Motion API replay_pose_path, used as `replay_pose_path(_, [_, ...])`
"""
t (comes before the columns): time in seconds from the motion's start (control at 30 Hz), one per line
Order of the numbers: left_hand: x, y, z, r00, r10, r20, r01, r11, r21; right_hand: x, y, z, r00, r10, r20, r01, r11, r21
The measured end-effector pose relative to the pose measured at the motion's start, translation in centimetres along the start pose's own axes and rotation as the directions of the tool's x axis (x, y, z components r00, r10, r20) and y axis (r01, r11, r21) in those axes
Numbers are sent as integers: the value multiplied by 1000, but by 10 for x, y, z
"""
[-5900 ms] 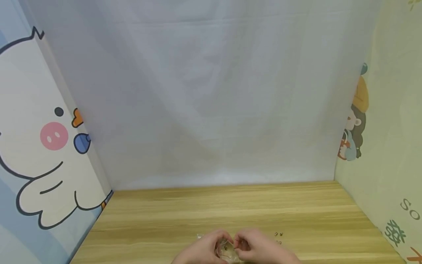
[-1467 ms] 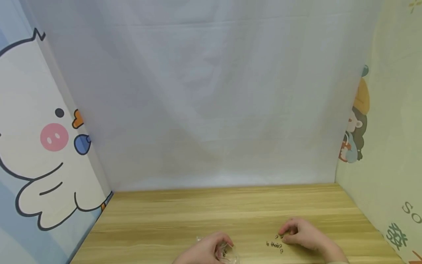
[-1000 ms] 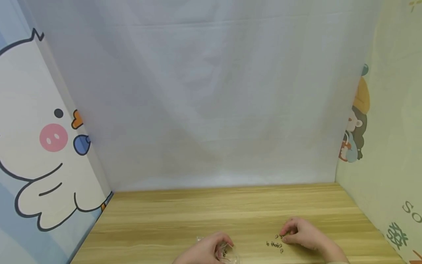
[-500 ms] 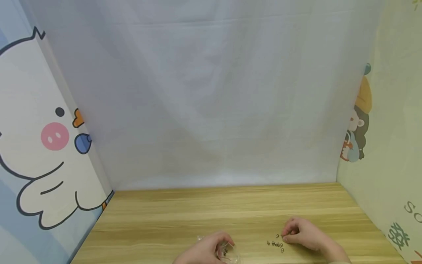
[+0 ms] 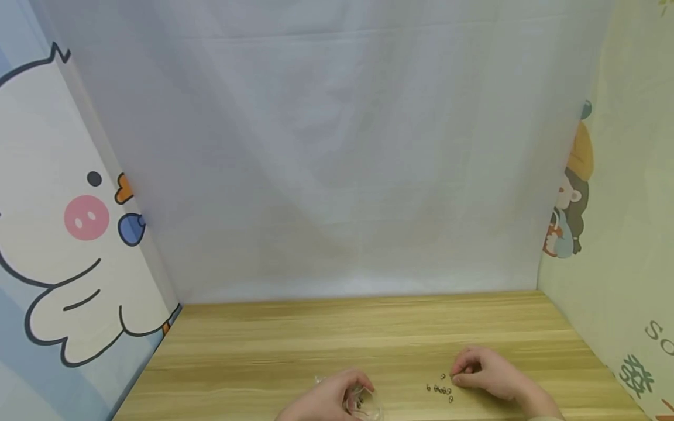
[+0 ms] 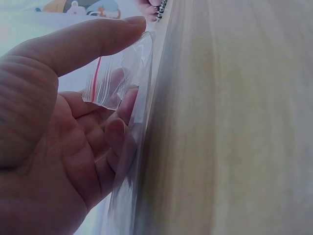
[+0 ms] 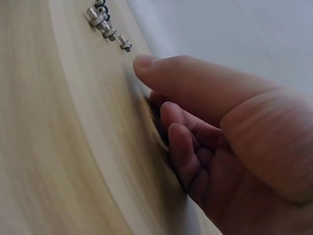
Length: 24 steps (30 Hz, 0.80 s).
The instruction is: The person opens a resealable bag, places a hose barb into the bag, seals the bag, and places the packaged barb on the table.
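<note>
My left hand (image 5: pixel 333 397) holds a clear zip-lock bag (image 5: pixel 372 403) just above the wooden table. The bag's red seal line shows in the left wrist view, with my thumb at its edge and my other fingers curled behind it. A few small dark metal pieces (image 5: pixel 360 402) lie in the bag. Several small silver metal fittings (image 5: pixel 441 390) with hex collars and dark rings lie on the table to the right. My right hand (image 5: pixel 487 371) is beside them, thumb and forefinger tips together, pinching one fitting that they mostly hide. In the right wrist view, the other fittings (image 7: pixel 108 30) lie beyond my thumb.
The wood-grain table (image 5: pixel 253 339) reaches back to a plain pale curtain (image 5: pixel 347 175). Printed cartoon panels stand at the left (image 5: pixel 42 234) and right (image 5: pixel 626 204). A bit of clear plastic (image 5: pixel 318 379) shows beyond my left hand.
Since the earliest frame, my right hand has left the bag for the fittings, and more fittings lie on the table. Lately its fingertips have closed over the rightmost one. My left hand has barely moved.
</note>
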State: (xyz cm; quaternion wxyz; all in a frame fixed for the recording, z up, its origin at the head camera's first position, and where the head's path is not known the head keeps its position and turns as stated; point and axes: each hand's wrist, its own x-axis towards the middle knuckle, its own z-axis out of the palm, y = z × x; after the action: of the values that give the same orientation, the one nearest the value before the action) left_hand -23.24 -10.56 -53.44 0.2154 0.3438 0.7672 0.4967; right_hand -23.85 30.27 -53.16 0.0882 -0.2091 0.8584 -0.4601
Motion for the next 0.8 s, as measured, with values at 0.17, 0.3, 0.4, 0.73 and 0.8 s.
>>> replay_pose_path(0.17, [0,0,-1,1000,2,1,-2,1000,8,-1,4,-1,998,54,-22,-54,999,1])
replay_pose_path(0.3, [1,0,-2,1000,-4,5,4,1000,6,0,4,-3,995,91,-28,-91,996,6])
replay_pose_path(0.4, [1,0,-2,1000,-3,5,3,1000,12,0,4,-3,994,102,-25,-101,995,20])
replay_pose_path(0.73, [1,0,-1,1000,3,-2,-3,1000,31,2,5,-3,995,95,-32,-94,995,35])
replay_pose_path(0.8, [1,1,-1,1000,-9,1,9,1000,15,2,4,-2,995,95,-34,-93,995,33])
